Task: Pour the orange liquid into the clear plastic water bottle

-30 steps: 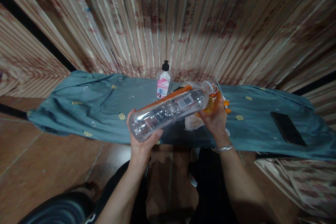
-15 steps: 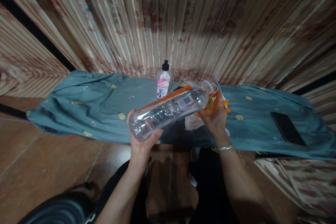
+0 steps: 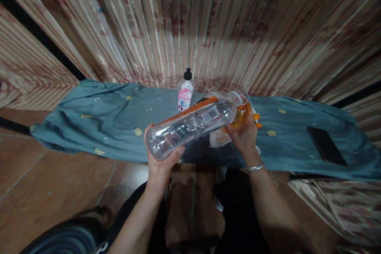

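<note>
My left hand (image 3: 160,160) is closed around the base of a large clear plastic bottle (image 3: 190,125) with an orange label and a barcode. The bottle is tilted, its mouth pointing right and slightly up. At its mouth, my right hand (image 3: 245,133) is wrapped round a clear container with orange liquid (image 3: 240,116). The bottle's mouth meets or overlaps the container's top; whether any liquid flows between them I cannot tell. Beneath them a whitish crumpled bundle (image 3: 219,139) is partly hidden. Behind my right hand shows a small orange-and-white item (image 3: 257,120), its kind unclear.
A pump-topped bottle with a pink label (image 3: 185,97) stands at the back of the cloth-covered narrow table (image 3: 119,107). To the right lies a black phone (image 3: 326,145). A pleated curtain (image 3: 190,20) hangs behind. A dark round seat (image 3: 65,238) is at lower left.
</note>
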